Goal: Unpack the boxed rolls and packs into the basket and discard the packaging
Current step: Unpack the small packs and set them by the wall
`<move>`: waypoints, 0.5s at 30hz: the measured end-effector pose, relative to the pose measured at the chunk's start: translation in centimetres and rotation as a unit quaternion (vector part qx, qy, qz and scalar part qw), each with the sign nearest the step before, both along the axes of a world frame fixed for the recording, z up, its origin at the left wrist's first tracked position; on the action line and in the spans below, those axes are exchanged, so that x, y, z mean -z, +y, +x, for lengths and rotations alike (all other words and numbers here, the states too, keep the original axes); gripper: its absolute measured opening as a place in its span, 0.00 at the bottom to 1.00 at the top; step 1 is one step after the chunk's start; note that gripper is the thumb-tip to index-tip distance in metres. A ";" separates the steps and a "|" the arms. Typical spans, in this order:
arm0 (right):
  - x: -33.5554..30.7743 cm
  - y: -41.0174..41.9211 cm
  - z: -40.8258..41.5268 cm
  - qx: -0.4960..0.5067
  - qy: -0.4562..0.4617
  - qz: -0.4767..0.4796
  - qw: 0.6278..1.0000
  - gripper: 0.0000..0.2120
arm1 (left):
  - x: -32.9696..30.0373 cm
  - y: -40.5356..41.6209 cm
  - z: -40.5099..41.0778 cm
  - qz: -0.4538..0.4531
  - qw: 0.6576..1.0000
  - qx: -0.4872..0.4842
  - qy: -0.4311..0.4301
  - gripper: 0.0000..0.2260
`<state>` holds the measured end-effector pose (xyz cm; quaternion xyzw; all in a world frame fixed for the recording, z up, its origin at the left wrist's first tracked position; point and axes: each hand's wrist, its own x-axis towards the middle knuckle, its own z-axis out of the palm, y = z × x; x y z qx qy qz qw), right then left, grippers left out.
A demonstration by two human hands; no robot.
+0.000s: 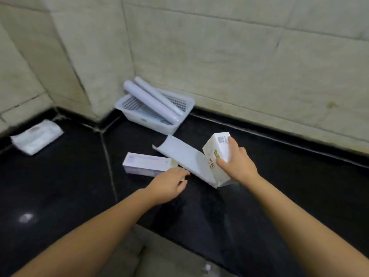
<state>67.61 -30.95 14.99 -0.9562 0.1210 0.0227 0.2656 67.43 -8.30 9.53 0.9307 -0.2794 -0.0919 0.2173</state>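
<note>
A white perforated basket (129,102) stands in the corner against the tiled wall, with two pale rolls (153,100) lying slanted across it and flat packs beneath them. My right hand (237,158) grips an opened white carton (217,148), tilted up, its long flap (179,154) hanging open toward the left. My left hand (169,184) hovers palm down, fingers apart, just below that flap and beside a closed long white box (147,163) lying on the black counter (60,186).
A soft white plastic pack (38,136) lies at the far left of the counter near the wall. The counter's front edge (179,244) runs diagonally below my arms, with a light floor beneath it. Tiled walls (239,66) enclose the back and left.
</note>
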 end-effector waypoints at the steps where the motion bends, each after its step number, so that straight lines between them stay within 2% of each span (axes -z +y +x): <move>1: -0.1 3.4 1.0 -0.027 -0.006 0.003 1.000 0.38 | -0.5 3.7 0.3 0.006 1.000 -0.029 -0.008 0.14; 6: -0.1 18.1 4.9 -0.142 -0.037 0.018 0.989 0.39 | -1.6 19.7 1.1 0.043 0.989 -0.140 -0.013 0.15; 11: 0.5 30.4 8.2 -0.229 -0.001 0.060 0.972 0.39 | -1.3 32.6 1.6 0.057 0.967 -0.249 0.003 0.15; 15: 2.5 38.1 11.5 -0.252 0.044 0.159 0.954 0.38 | -0.6 39.4 3.8 0.090 0.941 -0.326 0.023 0.15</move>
